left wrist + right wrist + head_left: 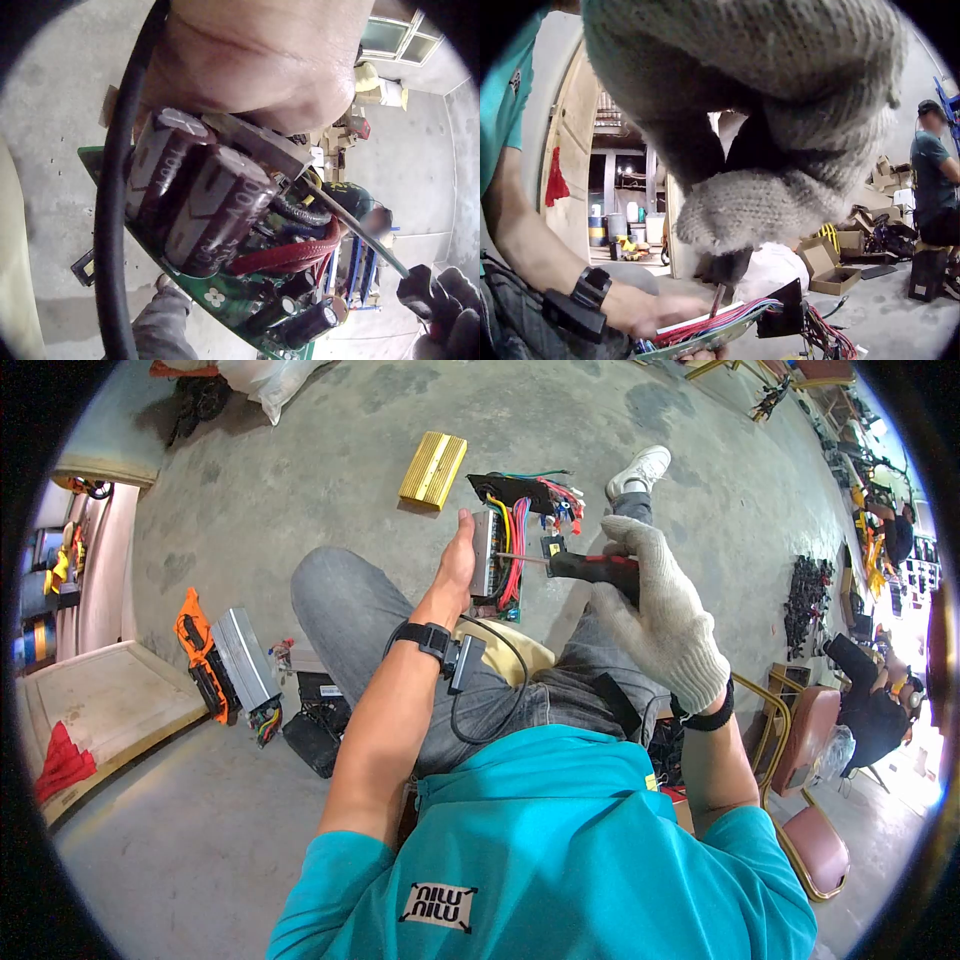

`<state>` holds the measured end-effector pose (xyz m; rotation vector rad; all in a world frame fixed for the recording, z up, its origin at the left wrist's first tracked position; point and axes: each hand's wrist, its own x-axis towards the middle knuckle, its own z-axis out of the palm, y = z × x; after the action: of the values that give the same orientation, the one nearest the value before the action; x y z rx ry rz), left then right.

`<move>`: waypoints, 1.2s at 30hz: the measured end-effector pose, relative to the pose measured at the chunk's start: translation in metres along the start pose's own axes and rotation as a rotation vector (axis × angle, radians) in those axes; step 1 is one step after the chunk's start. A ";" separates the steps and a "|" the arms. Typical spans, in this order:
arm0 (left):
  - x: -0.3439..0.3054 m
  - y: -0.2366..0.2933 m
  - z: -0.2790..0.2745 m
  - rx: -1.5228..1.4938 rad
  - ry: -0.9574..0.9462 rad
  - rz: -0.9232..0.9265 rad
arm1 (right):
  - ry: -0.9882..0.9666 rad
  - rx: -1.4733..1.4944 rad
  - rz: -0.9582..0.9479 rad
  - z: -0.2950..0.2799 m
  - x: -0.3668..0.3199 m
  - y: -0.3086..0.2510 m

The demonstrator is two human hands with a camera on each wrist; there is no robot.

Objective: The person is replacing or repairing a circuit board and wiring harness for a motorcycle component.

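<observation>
Circuit board, carrying red wires, is located in the left hand, its fingers bent around the edge, while the gloved right hand has fingers wrapped around a screwdriver, and a gold case lies on the floor beyond the left fingers.

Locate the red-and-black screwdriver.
In the head view, the red-and-black screwdriver is right of centre in the white-gloved right hand, its metal shaft pointing left toward the green circuit board in the bare left hand.
</observation>
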<state>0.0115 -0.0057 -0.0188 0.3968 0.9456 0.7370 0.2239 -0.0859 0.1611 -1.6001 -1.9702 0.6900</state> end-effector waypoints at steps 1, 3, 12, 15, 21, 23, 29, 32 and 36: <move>0.001 -0.001 -0.002 0.004 -0.026 0.007 | -0.004 0.026 0.062 0.000 0.000 0.000; 0.003 -0.002 -0.003 0.009 -0.053 0.013 | -0.008 0.052 0.125 -0.001 0.001 -0.003; -0.004 0.003 0.008 -0.004 0.009 0.046 | 0.057 0.011 -0.007 0.003 0.000 -0.005; -0.004 0.002 0.007 -0.006 -0.006 0.045 | 0.013 0.095 0.102 0.001 0.001 -0.005; 0.001 -0.001 0.002 -0.004 -0.026 0.027 | 0.024 0.034 0.045 0.000 0.000 -0.006; -0.001 0.000 0.005 -0.004 0.006 0.048 | 0.034 -0.032 -0.047 0.001 0.000 -0.003; 0.001 -0.001 0.001 -0.017 -0.022 0.010 | -0.020 0.045 0.125 -0.003 0.003 -0.005; 0.003 -0.003 -0.002 0.001 -0.034 0.028 | -0.015 0.048 0.178 -0.002 0.003 -0.005; 0.003 -0.003 -0.002 0.007 -0.033 0.010 | 0.025 0.007 0.024 0.000 0.000 -0.005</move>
<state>0.0119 -0.0054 -0.0233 0.4185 0.9163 0.7342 0.2200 -0.0865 0.1646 -1.6232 -1.9318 0.6822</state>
